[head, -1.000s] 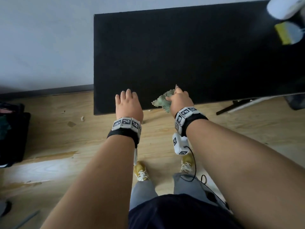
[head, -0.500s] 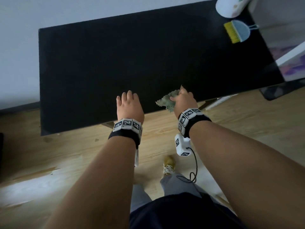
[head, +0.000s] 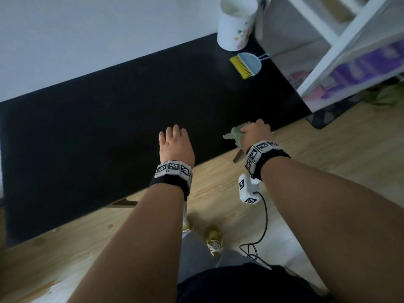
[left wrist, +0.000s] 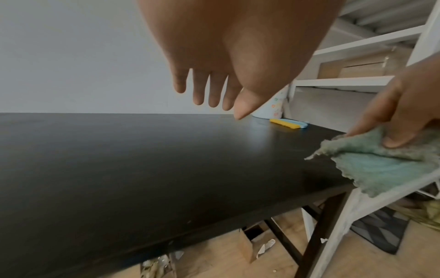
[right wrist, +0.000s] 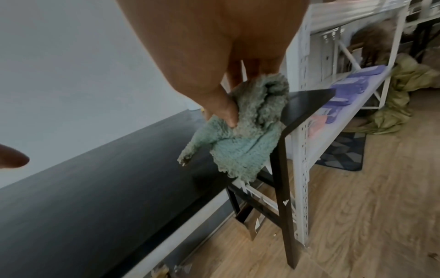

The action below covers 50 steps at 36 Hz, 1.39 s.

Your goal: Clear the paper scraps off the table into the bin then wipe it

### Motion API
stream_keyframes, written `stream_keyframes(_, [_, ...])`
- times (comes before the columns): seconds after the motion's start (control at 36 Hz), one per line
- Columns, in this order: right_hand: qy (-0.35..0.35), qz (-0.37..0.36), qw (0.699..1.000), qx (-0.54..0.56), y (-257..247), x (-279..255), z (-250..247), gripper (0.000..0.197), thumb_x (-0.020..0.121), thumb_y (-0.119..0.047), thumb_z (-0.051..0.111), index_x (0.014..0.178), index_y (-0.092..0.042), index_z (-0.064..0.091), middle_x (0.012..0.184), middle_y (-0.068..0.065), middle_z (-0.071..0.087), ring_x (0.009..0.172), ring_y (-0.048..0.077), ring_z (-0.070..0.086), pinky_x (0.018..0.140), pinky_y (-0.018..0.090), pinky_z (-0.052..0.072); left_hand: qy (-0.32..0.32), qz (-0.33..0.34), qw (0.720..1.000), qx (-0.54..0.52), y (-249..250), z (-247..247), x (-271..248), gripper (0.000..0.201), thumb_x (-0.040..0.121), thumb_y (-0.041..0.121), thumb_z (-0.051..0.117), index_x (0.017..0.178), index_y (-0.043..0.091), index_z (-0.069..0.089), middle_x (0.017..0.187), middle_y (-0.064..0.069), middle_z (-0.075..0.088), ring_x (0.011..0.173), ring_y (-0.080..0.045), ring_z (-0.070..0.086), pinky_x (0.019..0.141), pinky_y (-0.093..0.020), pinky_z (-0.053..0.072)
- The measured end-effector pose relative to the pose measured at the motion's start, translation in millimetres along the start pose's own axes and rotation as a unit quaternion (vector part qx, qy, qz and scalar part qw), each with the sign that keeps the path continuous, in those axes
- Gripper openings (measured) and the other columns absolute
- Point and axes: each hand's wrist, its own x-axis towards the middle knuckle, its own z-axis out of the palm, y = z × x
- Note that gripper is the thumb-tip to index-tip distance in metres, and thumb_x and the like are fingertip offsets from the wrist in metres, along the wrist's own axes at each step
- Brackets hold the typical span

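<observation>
The black table (head: 109,127) (left wrist: 119,159) (right wrist: 95,188) stretches across the views with no scraps showing on its top. My right hand (head: 254,133) (right wrist: 228,112) pinches a green cloth (head: 235,135) (left wrist: 381,165) (right wrist: 243,135) above the table's front right edge. My left hand (head: 175,142) (left wrist: 209,97) hovers over the front edge with straight fingers and holds nothing. A white bin (head: 237,22) (left wrist: 273,111) stands at the table's far right corner. Beside it lies a small blue brush with yellow bristles (head: 246,64) (left wrist: 288,124).
A white metal shelf rack (head: 341,51) (right wrist: 302,131) stands right against the table's right end. A dark patterned mat (head: 328,114) (right wrist: 342,150) lies on the wooden floor below it. Paper scraps (left wrist: 264,248) and a cardboard box (right wrist: 247,222) sit on the floor under the table.
The view has swung to the right along the table, bringing the bin, brush and shelf into sight. Both hands moved right along the front edge, the right one still holding the cloth.
</observation>
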Motion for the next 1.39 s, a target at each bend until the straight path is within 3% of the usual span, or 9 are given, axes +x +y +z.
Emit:
stream_keyframes(0.19, [0.018, 0.015, 0.999, 0.049, 17.3, 31.4, -37.0, 0.042, 0.087, -0.008, 0.058, 0.127, -0.02, 0.061, 0.129, 0.012, 0.043, 0.12, 0.031, 0.041, 0.098, 0.038, 0.044, 0.0, 0.063, 0.998, 0.002, 39.7, -14.2, 45.6, 0.053, 0.093, 0.016, 0.049, 0.144, 0.012, 0.036, 0.152, -0.008, 0.028, 0.142, -0.027, 0.024, 0.12, -0.046, 0.015])
stream_keyframes(0.36, [0.037, 0.033, 0.997, 0.063, 26.6, 59.3, -59.4, 0.042, 0.089, -0.009, 0.055, 0.129, -0.025, 0.06, 0.128, 0.013, 0.042, 0.12, 0.033, 0.041, 0.098, 0.04, 0.044, 0.001, 0.1, 0.995, 0.012, 65.2, -24.0, 91.9, 0.051, 0.092, 0.016, 0.047, 0.142, 0.012, 0.038, 0.15, -0.008, 0.031, 0.14, -0.027, 0.026, 0.119, -0.046, 0.016])
stream_keyframes(0.61, [0.038, 0.043, 0.996, 0.073, 50.8, 102.3, -73.2, 0.041, 0.091, -0.012, 0.054, 0.13, -0.02, 0.059, 0.13, 0.015, 0.041, 0.12, 0.033, 0.041, 0.099, 0.041, 0.043, -0.008, 0.137, 0.99, 0.021, 102.7, -23.8, 134.8, 0.05, 0.093, 0.015, 0.044, 0.143, 0.012, 0.037, 0.151, -0.009, 0.03, 0.141, -0.027, 0.025, 0.119, -0.045, 0.015])
stream_keyframes(0.75, [0.026, 0.022, 0.997, 0.065, 65.8, 133.8, -73.6, 0.042, 0.088, -0.014, 0.059, 0.13, -0.019, 0.059, 0.131, 0.015, 0.04, 0.121, 0.033, 0.04, 0.1, 0.041, 0.042, -0.021, 0.113, 0.993, 0.02, 121.1, -17.9, 146.6, 0.052, 0.093, 0.015, 0.045, 0.144, 0.012, 0.034, 0.153, -0.009, 0.027, 0.142, -0.027, 0.022, 0.12, -0.045, 0.013])
stream_keyframes(0.89, [0.01, -0.038, 0.998, 0.045, 78.2, 168.2, -71.4, 0.042, 0.085, -0.021, 0.063, 0.126, -0.02, 0.059, 0.124, 0.014, 0.045, 0.116, 0.033, 0.047, 0.097, 0.039, 0.044, -0.029, 0.047, 0.998, 0.013, 142.3, -10.3, 153.7, 0.052, 0.094, 0.015, 0.043, 0.145, 0.012, 0.034, 0.153, -0.009, 0.027, 0.142, -0.027, 0.022, 0.12, -0.045, 0.014])
stream_keyframes(1.06, [-0.014, -0.103, 0.994, 0.028, 97.3, 188.4, -69.2, 0.035, 0.092, -0.017, 0.048, 0.126, -0.019, 0.058, 0.128, 0.015, 0.045, 0.117, 0.035, 0.047, 0.093, 0.04, 0.045, -0.042, -0.024, 0.999, -0.018, 177.8, -3.2, 153.2, 0.051, 0.095, 0.014, 0.042, 0.145, 0.011, 0.033, 0.155, -0.01, 0.026, 0.143, -0.027, 0.021, 0.12, -0.045, 0.013])
stream_keyframes(1.11, [-0.053, -0.113, 0.992, 0.007, 102.4, 193.6, -71.2, 0.041, 0.093, -0.014, 0.046, 0.133, -0.019, 0.052, 0.14, 0.017, 0.04, 0.125, 0.039, 0.043, 0.099, 0.044, 0.042, -0.037, -0.044, 0.998, -0.02, 187.8, -1.7, 151.6, 0.05, 0.094, 0.014, 0.043, 0.144, 0.011, 0.035, 0.153, -0.009, 0.029, 0.142, -0.027, 0.023, 0.12, -0.045, 0.015])
stream_keyframes(1.22, [-0.116, -0.142, 0.981, -0.06, 106.5, 200.8, -74.1, 0.059, 0.093, -0.002, 0.042, 0.149, -0.009, 0.026, 0.155, 0.026, 0.011, 0.14, 0.042, 0.027, 0.11, 0.044, 0.032, -0.038, -0.074, 0.996, -0.02, 199.1, 0.4, 147.2, 0.05, 0.095, 0.015, 0.044, 0.144, 0.011, 0.035, 0.153, -0.009, 0.029, 0.142, -0.027, 0.024, 0.12, -0.045, 0.015])
stream_keyframes(1.39, [-0.124, -0.156, 0.977, -0.073, 108.7, 199.0, -79.2, 0.063, 0.09, -0.001, 0.047, 0.149, -0.01, 0.026, 0.156, 0.027, 0.007, 0.142, 0.041, 0.023, 0.112, 0.043, 0.03, -0.033, -0.092, 0.995, -0.008, 206.4, -2.9, 138.8, 0.049, 0.094, 0.015, 0.045, 0.142, 0.01, 0.038, 0.151, -0.009, 0.031, 0.141, -0.028, 0.026, 0.119, -0.046, 0.018])
